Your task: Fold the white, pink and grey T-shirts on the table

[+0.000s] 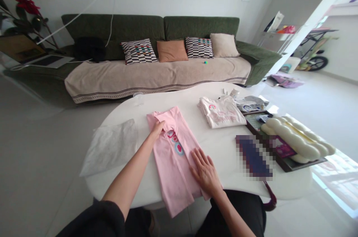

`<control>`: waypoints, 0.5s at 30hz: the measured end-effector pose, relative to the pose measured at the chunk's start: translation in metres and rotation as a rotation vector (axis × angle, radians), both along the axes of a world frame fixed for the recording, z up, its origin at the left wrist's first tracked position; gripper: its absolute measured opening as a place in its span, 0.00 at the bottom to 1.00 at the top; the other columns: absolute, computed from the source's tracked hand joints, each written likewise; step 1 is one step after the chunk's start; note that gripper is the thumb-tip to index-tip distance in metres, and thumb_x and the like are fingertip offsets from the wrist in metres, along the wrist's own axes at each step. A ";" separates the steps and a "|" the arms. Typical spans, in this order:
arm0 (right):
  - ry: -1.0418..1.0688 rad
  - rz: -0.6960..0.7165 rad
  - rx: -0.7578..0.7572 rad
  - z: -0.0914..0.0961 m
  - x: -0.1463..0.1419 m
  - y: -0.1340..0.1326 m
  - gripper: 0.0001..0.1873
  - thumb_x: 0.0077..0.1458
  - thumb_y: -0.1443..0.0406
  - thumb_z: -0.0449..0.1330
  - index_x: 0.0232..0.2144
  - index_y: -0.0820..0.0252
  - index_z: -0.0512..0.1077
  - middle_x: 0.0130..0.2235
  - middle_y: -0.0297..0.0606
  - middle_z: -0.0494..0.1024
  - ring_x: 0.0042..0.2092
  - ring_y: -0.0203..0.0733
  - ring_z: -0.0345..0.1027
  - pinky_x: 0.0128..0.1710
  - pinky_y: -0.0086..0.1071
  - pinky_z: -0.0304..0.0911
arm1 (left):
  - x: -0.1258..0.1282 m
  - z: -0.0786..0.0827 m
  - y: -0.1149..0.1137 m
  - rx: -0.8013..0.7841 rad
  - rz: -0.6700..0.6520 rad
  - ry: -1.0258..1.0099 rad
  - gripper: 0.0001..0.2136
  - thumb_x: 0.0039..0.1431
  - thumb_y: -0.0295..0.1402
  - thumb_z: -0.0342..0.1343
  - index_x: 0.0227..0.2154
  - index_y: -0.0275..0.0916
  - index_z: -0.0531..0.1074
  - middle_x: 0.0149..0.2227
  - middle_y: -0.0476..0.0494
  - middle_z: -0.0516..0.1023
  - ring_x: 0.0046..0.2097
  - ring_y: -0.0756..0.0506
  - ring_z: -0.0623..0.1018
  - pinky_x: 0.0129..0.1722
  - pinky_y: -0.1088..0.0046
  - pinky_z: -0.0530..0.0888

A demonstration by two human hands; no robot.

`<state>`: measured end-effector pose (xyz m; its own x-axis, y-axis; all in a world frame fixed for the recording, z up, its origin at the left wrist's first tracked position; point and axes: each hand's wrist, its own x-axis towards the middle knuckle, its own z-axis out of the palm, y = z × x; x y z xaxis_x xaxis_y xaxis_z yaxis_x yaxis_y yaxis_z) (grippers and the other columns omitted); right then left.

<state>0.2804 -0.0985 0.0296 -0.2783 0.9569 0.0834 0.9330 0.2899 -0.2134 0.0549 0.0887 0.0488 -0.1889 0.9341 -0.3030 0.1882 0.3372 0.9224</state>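
A pink garment [175, 177] lies lengthwise on the white table, its lower end hanging over the near edge. Red, blue and white round motifs show at its middle, partly covered by fabric folded over from the top. My left hand [159, 128] is closed on that folded fabric near the upper left; some of its fingers are hidden in the cloth. Flat on the garment's right side rests my right hand [205, 171], its fingers stretched out. Left of the garment lies a translucent whitish bag [112, 147]. A folded white shirt [222, 112] sits farther back, to the right.
On the rounded white table [220, 151] are a blurred dark blue item [254, 156] with a dark red handle, and a tray [291, 168] bearing a cream puffy object [296, 138]. A crumpled silvery package [253, 103] lies behind. Beyond stands a green sofa [201, 26] with cushions.
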 end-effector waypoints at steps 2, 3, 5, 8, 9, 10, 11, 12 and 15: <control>0.002 -0.001 -0.001 0.000 0.000 0.000 0.29 0.58 0.56 0.43 0.60 0.55 0.47 0.62 0.36 0.48 0.63 0.43 0.35 0.57 0.44 0.43 | 0.001 0.005 0.003 0.023 0.004 0.070 0.10 0.55 0.32 0.48 0.40 0.37 0.65 0.31 0.46 0.75 0.31 0.49 0.76 0.27 0.77 0.71; 0.004 -0.001 -0.001 0.000 0.000 0.000 0.29 0.58 0.56 0.43 0.60 0.55 0.47 0.62 0.36 0.48 0.63 0.43 0.35 0.57 0.44 0.43 | 0.000 0.007 0.005 0.033 0.008 0.120 0.09 0.55 0.32 0.48 0.40 0.37 0.65 0.32 0.46 0.75 0.32 0.49 0.76 0.28 0.76 0.72; 0.007 0.004 -0.003 0.000 0.000 0.000 0.29 0.58 0.56 0.43 0.60 0.55 0.47 0.62 0.36 0.48 0.63 0.42 0.35 0.57 0.44 0.44 | -0.004 0.009 0.005 0.052 0.023 0.237 0.10 0.52 0.30 0.52 0.39 0.37 0.64 0.34 0.45 0.74 0.35 0.48 0.75 0.31 0.74 0.72; 0.012 0.007 -0.007 0.000 0.001 0.000 0.29 0.59 0.56 0.42 0.61 0.54 0.46 0.63 0.35 0.46 0.63 0.43 0.35 0.57 0.45 0.44 | -0.012 0.008 -0.001 0.077 0.062 0.399 0.14 0.48 0.29 0.56 0.39 0.37 0.63 0.38 0.42 0.73 0.42 0.43 0.73 0.39 0.69 0.70; 0.012 0.007 -0.010 0.000 0.001 0.000 0.29 0.59 0.55 0.42 0.61 0.54 0.46 0.63 0.35 0.46 0.63 0.43 0.35 0.57 0.45 0.44 | -0.014 0.008 -0.004 0.083 0.085 0.436 0.15 0.48 0.29 0.56 0.41 0.36 0.63 0.40 0.40 0.72 0.45 0.41 0.72 0.42 0.67 0.69; 0.012 0.005 -0.014 0.000 0.002 0.000 0.29 0.59 0.55 0.42 0.61 0.54 0.45 0.63 0.35 0.46 0.63 0.43 0.35 0.57 0.45 0.44 | -0.015 0.009 -0.006 0.105 0.107 0.481 0.16 0.50 0.29 0.55 0.43 0.36 0.62 0.43 0.37 0.70 0.48 0.40 0.70 0.45 0.64 0.68; 0.012 0.006 -0.019 0.000 0.002 0.000 0.29 0.59 0.55 0.42 0.61 0.54 0.45 0.63 0.35 0.45 0.63 0.43 0.35 0.57 0.45 0.44 | -0.013 0.010 -0.008 0.150 0.115 0.543 0.17 0.51 0.29 0.53 0.45 0.36 0.61 0.47 0.35 0.68 0.51 0.38 0.67 0.48 0.61 0.66; 0.012 0.008 -0.023 0.000 0.002 0.000 0.29 0.59 0.55 0.42 0.61 0.54 0.45 0.63 0.34 0.45 0.63 0.43 0.35 0.57 0.45 0.44 | -0.010 0.012 -0.008 0.220 0.096 0.622 0.18 0.52 0.28 0.51 0.48 0.36 0.60 0.50 0.34 0.65 0.54 0.38 0.64 0.50 0.60 0.64; 0.013 0.015 -0.034 0.002 0.001 0.001 0.29 0.59 0.55 0.41 0.61 0.53 0.43 0.63 0.33 0.44 0.63 0.43 0.34 0.57 0.45 0.44 | 0.012 0.016 -0.001 0.471 -0.152 0.879 0.21 0.54 0.27 0.47 0.52 0.39 0.58 0.55 0.38 0.60 0.58 0.41 0.58 0.56 0.62 0.57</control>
